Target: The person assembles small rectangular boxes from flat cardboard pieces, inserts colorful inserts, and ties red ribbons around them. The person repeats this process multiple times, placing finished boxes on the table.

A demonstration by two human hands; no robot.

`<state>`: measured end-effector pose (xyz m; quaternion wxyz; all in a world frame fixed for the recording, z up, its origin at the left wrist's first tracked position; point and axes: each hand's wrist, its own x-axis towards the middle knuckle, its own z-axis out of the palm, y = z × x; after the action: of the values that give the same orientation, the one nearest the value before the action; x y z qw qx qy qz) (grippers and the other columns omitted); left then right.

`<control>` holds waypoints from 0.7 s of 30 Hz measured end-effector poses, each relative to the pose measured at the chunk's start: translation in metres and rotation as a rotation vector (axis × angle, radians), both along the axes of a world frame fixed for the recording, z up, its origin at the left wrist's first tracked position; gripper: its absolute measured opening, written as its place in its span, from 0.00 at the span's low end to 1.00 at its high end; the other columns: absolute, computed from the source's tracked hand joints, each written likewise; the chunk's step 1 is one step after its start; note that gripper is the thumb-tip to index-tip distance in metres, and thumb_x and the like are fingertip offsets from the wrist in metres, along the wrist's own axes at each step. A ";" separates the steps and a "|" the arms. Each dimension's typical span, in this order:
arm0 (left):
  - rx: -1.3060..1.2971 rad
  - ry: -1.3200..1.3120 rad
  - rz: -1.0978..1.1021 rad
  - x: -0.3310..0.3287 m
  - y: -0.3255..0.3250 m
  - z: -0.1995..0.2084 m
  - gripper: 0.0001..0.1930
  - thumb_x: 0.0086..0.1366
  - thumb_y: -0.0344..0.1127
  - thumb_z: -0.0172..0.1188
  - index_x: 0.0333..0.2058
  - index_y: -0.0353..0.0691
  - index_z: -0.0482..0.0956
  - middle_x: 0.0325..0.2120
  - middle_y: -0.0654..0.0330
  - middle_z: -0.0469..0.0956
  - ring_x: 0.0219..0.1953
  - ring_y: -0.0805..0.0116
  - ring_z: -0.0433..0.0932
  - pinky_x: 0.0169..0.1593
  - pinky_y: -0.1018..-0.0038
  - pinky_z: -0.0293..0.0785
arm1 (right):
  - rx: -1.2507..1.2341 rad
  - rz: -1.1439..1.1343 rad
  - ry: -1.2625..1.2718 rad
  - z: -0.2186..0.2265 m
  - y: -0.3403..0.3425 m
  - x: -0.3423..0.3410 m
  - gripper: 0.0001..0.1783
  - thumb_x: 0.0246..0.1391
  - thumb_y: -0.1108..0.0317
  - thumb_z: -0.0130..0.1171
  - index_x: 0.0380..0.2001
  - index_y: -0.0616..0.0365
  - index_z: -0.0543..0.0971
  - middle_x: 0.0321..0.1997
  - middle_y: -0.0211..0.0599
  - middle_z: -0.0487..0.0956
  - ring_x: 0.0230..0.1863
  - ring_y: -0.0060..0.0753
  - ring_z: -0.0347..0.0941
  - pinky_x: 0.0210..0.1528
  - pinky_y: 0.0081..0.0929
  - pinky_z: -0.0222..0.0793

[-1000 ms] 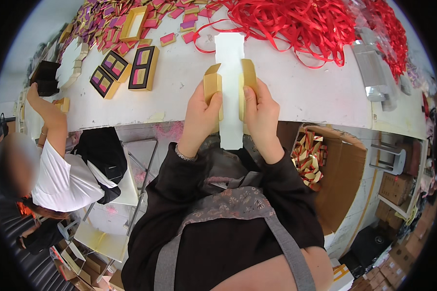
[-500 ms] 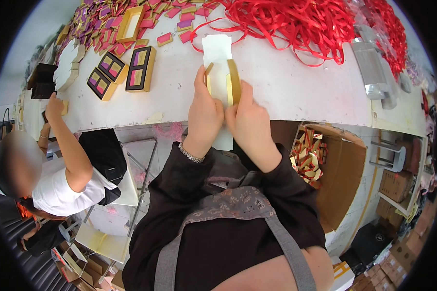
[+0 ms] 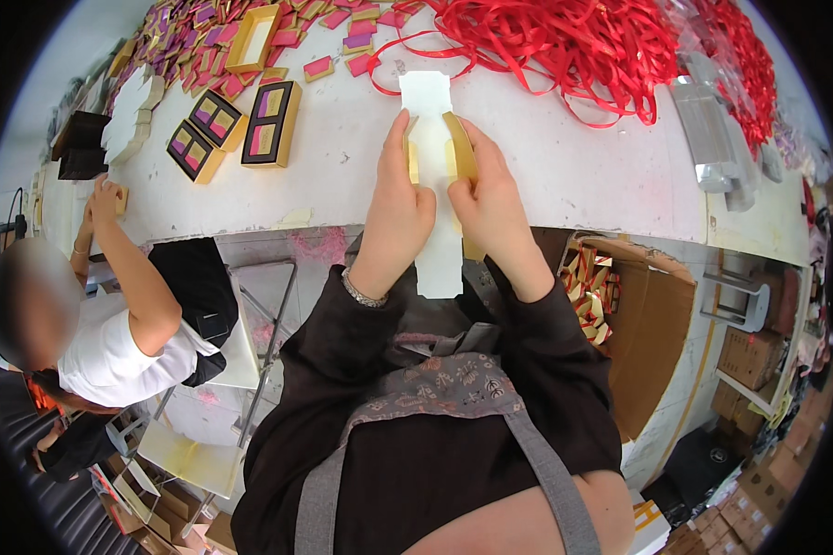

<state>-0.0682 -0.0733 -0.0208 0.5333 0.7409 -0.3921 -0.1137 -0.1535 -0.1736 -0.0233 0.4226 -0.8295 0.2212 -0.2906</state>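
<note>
Between my hands is a long, partly folded cardboard box blank (image 3: 434, 155), white inside with gold outer faces. Its far flap lies out over the white table, and its near end hangs past the table edge toward me. My left hand (image 3: 396, 205) grips the left side wall, fingers closed along it. On the other side my right hand (image 3: 491, 199) holds the right wall, thumb inside and fingers round the gold outside. Both side walls stand up partway, while the end flaps lie flat.
Gold-and-black boxes (image 3: 270, 125) with pink and purple pieces stand left, near an open gold tray (image 3: 253, 39) and many loose pieces. Red ribbon (image 3: 555, 46) heaps at the back. A carton (image 3: 657, 333) of gold pieces sits below right. A co-worker (image 3: 120, 333) works at left.
The blank has shifted slightly right and its walls have opened outward, showing more of the white inside. My hands have moved a little apart. The co-worker's hands have come together.
</note>
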 end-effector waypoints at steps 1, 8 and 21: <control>-0.016 -0.004 -0.032 0.002 0.001 0.003 0.35 0.51 0.16 0.42 0.62 0.32 0.51 0.57 0.43 0.60 0.61 0.46 0.60 0.60 0.64 0.60 | 0.032 0.022 0.009 0.001 0.000 0.000 0.31 0.47 0.78 0.51 0.58 0.56 0.64 0.42 0.49 0.75 0.35 0.45 0.75 0.39 0.34 0.71; 0.014 0.289 -0.093 0.011 0.001 -0.010 0.16 0.62 0.26 0.42 0.50 0.35 0.63 0.50 0.50 0.65 0.52 0.58 0.66 0.56 0.70 0.61 | 0.104 0.025 0.021 0.003 -0.001 0.005 0.11 0.57 0.68 0.53 0.43 0.60 0.74 0.42 0.49 0.74 0.34 0.48 0.74 0.37 0.35 0.71; -0.138 0.227 0.033 -0.005 0.000 -0.008 0.14 0.65 0.26 0.40 0.49 0.36 0.54 0.44 0.47 0.67 0.42 0.54 0.72 0.45 0.65 0.68 | 0.745 0.034 -0.193 0.000 0.003 -0.001 0.04 0.54 0.75 0.57 0.33 0.61 0.79 0.42 0.30 0.73 0.33 0.18 0.71 0.32 0.17 0.68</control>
<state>-0.0729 -0.0736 -0.0291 0.6259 0.6911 -0.3237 -0.1608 -0.1544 -0.1707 -0.0231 0.7187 -0.5915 0.2569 -0.2600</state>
